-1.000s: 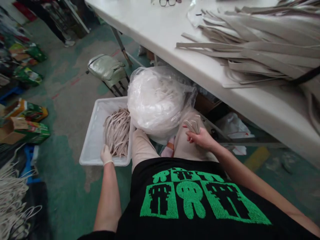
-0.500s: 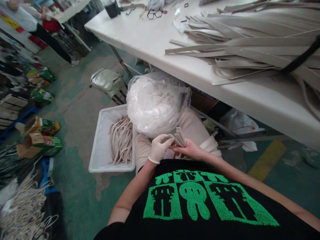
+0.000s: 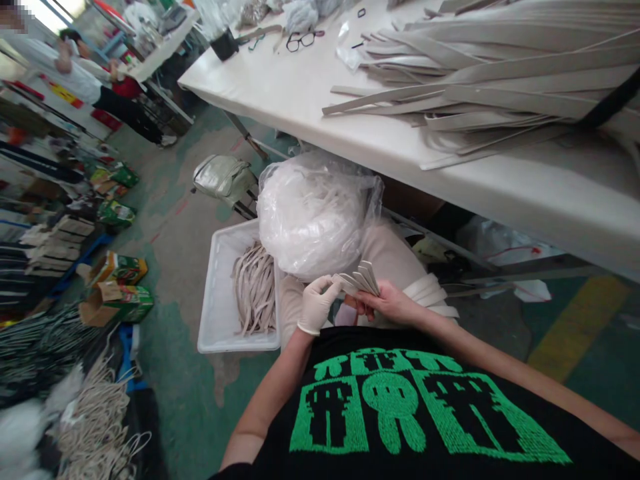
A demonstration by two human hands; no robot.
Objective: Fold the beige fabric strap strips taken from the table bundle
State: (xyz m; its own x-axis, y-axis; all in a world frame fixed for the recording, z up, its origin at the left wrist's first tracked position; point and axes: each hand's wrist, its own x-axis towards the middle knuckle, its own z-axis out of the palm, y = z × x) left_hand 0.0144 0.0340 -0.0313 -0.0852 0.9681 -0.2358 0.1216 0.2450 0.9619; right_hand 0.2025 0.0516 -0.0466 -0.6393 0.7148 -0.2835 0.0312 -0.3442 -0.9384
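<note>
Several short beige strips (image 3: 366, 279) are fanned out in my right hand (image 3: 393, 303), which is bare and closed round their lower ends. My left hand (image 3: 317, 303), in a white glove, pinches the end of one strip at the left of the fan. Just beyond my hands, a clear plastic bag (image 3: 313, 217) full of pale strips rests on my lap. To its left stands a white bin (image 3: 217, 300) with a heap of beige strips (image 3: 256, 287) inside. More pale strips (image 3: 430, 293) lie across my right leg.
A white table (image 3: 280, 100) bears long beige straps (image 3: 475, 87), glasses (image 3: 301, 41) and a black cup (image 3: 225, 45). A green bag (image 3: 225, 177) is behind the bin. Open cartons (image 3: 117, 300) and piled cords (image 3: 97, 427) lie left. People are at the far left.
The view has shifted a little, so most things appear further right. The strips in my right hand are spread wider, and my left hand still pinches at their left side.
</note>
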